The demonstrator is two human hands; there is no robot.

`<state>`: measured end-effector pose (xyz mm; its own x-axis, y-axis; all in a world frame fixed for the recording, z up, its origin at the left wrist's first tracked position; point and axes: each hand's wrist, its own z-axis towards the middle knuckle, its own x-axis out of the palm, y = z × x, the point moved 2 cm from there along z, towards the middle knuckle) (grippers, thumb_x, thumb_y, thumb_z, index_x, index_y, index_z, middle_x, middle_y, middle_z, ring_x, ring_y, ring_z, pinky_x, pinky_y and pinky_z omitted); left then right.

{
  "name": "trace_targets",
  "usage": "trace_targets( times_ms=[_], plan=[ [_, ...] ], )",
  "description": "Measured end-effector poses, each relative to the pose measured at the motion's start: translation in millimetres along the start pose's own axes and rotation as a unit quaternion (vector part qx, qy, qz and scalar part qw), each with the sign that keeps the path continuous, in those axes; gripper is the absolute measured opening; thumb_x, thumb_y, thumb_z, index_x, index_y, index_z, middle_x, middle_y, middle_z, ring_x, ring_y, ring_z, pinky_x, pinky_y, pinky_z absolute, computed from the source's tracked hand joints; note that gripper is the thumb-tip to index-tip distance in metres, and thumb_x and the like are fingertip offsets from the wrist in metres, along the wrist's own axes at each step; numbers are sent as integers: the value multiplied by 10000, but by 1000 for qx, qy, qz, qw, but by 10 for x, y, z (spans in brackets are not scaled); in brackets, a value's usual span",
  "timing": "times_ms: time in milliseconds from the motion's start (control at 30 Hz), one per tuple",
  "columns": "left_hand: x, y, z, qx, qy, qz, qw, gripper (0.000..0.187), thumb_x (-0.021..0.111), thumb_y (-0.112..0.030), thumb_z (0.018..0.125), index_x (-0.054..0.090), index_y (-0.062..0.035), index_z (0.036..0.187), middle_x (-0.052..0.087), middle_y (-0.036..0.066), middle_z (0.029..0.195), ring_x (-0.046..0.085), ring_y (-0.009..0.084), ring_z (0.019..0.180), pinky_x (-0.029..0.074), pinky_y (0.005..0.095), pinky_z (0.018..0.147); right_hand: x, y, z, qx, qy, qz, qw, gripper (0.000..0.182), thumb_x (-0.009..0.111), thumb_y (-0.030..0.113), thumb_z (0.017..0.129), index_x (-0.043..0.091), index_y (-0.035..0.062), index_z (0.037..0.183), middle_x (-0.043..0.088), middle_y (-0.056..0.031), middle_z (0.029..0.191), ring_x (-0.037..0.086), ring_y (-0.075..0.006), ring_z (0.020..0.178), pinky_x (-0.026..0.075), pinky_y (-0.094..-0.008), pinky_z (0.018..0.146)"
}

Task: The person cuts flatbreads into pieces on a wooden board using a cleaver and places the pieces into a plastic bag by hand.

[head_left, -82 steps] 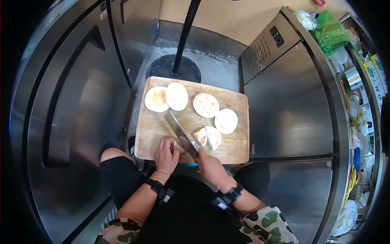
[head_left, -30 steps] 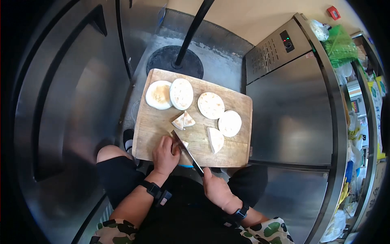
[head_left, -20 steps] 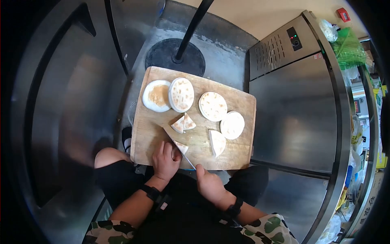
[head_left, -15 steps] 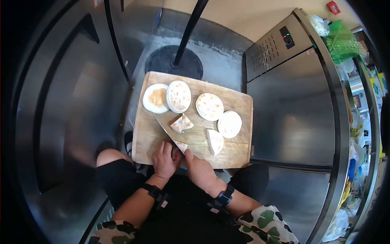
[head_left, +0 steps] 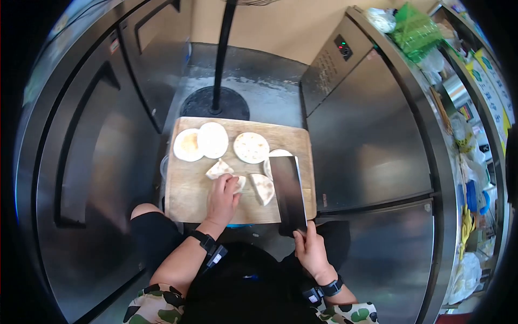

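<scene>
My left hand [head_left: 221, 198] is over the wooden cutting board [head_left: 186, 208], its fingers closed on a small flatbread piece [head_left: 241, 184]. Just beyond the fingertips lies a cut flatbread wedge [head_left: 218, 169]. My right hand [head_left: 313, 251] grips a cleaver [head_left: 288, 189] at the board's right side, the broad blade pointing away from me. That blade partly covers a round flatbread [head_left: 279, 153]. A larger cut flatbread piece [head_left: 263, 189] rests left of the blade. Toward the far edge sit more whole flatbreads: one round [head_left: 251, 147] alone, and another [head_left: 213, 140] overlapping a browned one [head_left: 187, 146].
Stainless steel cabinets stand left [head_left: 102, 162] and right [head_left: 372, 140] of the board. A black pole [head_left: 220, 65] on a round base [head_left: 189, 102] rises behind it. Shelves at far right hold bags and a green plastic bag [head_left: 415, 32].
The cleaver has lifted off the board and swung right in my right hand. My left hand has moved forward onto a cut piece. The camera view has shifted.
</scene>
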<state>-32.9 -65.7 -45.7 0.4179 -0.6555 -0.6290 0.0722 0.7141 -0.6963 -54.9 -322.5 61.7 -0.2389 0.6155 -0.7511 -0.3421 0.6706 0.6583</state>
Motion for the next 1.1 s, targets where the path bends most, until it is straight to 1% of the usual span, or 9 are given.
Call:
trace_targets(
  times_ms=[67, 100, 267, 433, 600, 733, 767, 900, 1100],
  plan=[
    [59, -212, 116, 44, -4, 72, 996, 535, 771, -133, 759, 555, -57, 1242, 545, 123, 1211, 536, 334, 1103, 468, 433, 907, -111, -153, -137, 64, -3, 45, 997, 196, 563, 45, 979, 436, 5, 1124, 630, -128, 660, 614, -213, 488, 472, -309, 460],
    [134, -311, 157, 57, 21, 81, 995, 569, 782, -164, 753, 551, -56, 1261, 541, 122, 1226, 530, 327, 1107, 462, 440, 912, -208, -99, -170, 139, 6, 54, 989, 199, 581, 57, 959, 452, 3, 1101, 681, -256, 852, 667, -441, 801, 539, -439, 645],
    [463, -665, 235, 19, 166, 163, 972, 703, 804, -281, 754, 522, -59, 1359, 495, 162, 1319, 487, 345, 1195, 406, 489, 1016, -319, -228, -297, 168, -10, 83, 982, 210, 585, 58, 957, 452, 8, 1111, 692, -246, 869, 683, -420, 821, 541, -424, 653],
    [433, -536, 26, 102, 157, 89, 978, 568, 720, -60, 748, 558, -29, 1292, 526, 129, 1300, 508, 353, 1152, 464, 406, 973, -256, -293, -285, 153, 4, 86, 984, 208, 591, 58, 953, 458, 18, 1107, 695, -242, 882, 677, -428, 828, 545, -425, 662],
    [-344, -534, -214, 159, 130, -30, 978, 419, 642, 59, 741, 639, -9, 1154, 606, 106, 1208, 531, 339, 1157, 471, 392, 987, -94, -118, -157, 107, 46, 87, 989, 212, 593, 62, 949, 459, 20, 1107, 691, -239, 866, 669, -439, 810, 542, -455, 649],
    [-940, -299, -356, 107, 72, -24, 991, 387, 620, 111, 713, 679, -25, 1070, 616, 118, 1185, 545, 342, 1160, 475, 407, 996, 216, 111, 18, -48, 70, 28, 996, 238, 611, 47, 940, 448, 16, 1111, 681, -199, 761, 681, -376, 657, 509, -409, 534],
    [-968, -122, -398, 94, 82, -14, 992, 373, 622, 109, 708, 672, -26, 1052, 606, 122, 1202, 535, 348, 1177, 468, 413, 1004, 293, 213, 74, -29, 114, 34, 993, 247, 608, 45, 931, 452, 16, 1119, 680, -242, 823, 657, -449, 777, 515, -469, 603],
    [-808, 392, -564, -16, 42, -53, 998, 376, 654, 92, 693, 610, -31, 1045, 566, 138, 1259, 494, 367, 1231, 438, 433, 1031, 693, 413, 275, -51, 198, -18, 979, 230, 579, 101, 958, 412, 17, 1091, 665, -249, 804, 646, -460, 761, 501, -512, 625],
    [-842, 301, -590, -89, -9, -12, 996, 493, 786, 2, 672, 527, -56, 1087, 556, 146, 1213, 494, 373, 1189, 427, 433, 1001, 950, 550, 341, -24, 229, -78, 970, 220, 544, 118, 972, 383, 22, 1087, 654, -262, 787, 636, -474, 756, 492, -543, 643]
  ],
)
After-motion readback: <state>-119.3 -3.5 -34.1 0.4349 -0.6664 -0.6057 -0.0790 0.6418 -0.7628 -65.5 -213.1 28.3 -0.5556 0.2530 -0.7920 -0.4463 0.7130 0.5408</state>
